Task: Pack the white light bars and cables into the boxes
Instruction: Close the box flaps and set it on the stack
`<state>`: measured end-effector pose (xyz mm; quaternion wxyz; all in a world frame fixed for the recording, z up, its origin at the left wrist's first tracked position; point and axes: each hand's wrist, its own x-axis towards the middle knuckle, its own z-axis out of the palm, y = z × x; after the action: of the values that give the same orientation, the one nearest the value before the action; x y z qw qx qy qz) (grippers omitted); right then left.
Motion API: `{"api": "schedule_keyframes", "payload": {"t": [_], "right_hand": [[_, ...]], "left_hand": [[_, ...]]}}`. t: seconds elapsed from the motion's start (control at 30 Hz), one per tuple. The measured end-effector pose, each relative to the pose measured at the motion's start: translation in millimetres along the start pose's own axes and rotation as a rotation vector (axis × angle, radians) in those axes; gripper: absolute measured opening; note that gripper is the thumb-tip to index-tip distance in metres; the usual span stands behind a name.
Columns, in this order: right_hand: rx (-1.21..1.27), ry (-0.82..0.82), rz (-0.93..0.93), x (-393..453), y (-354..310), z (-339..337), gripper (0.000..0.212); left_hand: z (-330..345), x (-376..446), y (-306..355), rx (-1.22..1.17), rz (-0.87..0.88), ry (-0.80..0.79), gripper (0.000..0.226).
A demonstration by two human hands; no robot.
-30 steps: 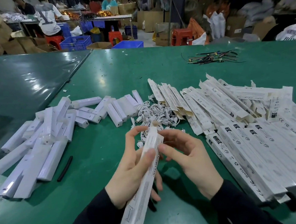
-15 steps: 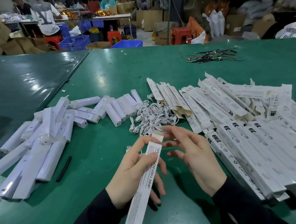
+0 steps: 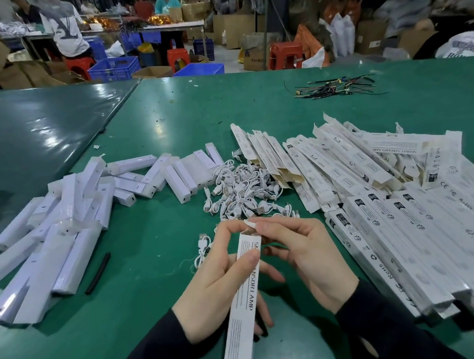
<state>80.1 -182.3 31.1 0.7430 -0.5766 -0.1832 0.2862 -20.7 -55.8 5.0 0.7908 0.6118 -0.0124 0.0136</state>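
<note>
My left hand [image 3: 213,282] grips a long white lamp box [image 3: 240,299] that slants toward me, thumb across its face. At the box's far end, my right hand [image 3: 305,255] pinches the end flap [image 3: 251,225]. White light bars [image 3: 62,219] lie heaped at the left of the green table. A tangle of white cables [image 3: 242,190] sits just beyond my hands. Flat open boxes [image 3: 327,161] fan out at the back right. Closed boxes [image 3: 402,240] lie side by side at the right.
A black stick [image 3: 98,273] lies beside the light bars. A bundle of dark wires [image 3: 336,87] rests far back on the green table [image 3: 170,122]. Beyond the table edge are people, cardboard cartons, blue crates and red stools.
The box has slid lower toward me in my left hand. My right hand's fingers have come onto the end flap, folding it down over the box's far end.
</note>
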Motion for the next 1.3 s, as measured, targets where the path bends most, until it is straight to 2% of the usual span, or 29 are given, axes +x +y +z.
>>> {"api": "schedule_keyframes", "payload": {"t": [0.2,0.33,0.4,0.57,0.93,1.17,1.3], "right_hand": [[0.022,-0.01,0.038,0.8,1.7,-1.7,0.012],[0.043,-0.028,0.032,0.9,1.7,-0.5,0.019],[0.035,-0.012,0.041,1.9,1.9,-2.6,0.013],[0.034,-0.01,0.063,1.4,4.1,-1.4,0.01],[-0.06,-0.015,0.052,1.8,16.3,-2.4,0.013],[-0.06,-0.133,0.027,1.2,16.8,-0.4,0.022],[-0.005,-0.184,0.054,0.3,16.2,0.1,0.036]], "left_hand": [[-4.7,2.7,3.8,0.061,0.018,0.025,0.017],[-5.3,3.9,2.5,0.095,0.05,0.095,0.023],[-5.2,4.1,1.4,0.084,0.036,0.106,0.018],[-6.7,4.0,1.4,0.048,0.01,0.134,0.023],[-12.3,3.8,0.1,0.152,0.008,0.119,0.034],[-14.0,4.8,4.0,0.06,-0.038,0.112,0.039],[-12.3,3.6,6.4,0.028,-0.035,0.098,0.045]]}}
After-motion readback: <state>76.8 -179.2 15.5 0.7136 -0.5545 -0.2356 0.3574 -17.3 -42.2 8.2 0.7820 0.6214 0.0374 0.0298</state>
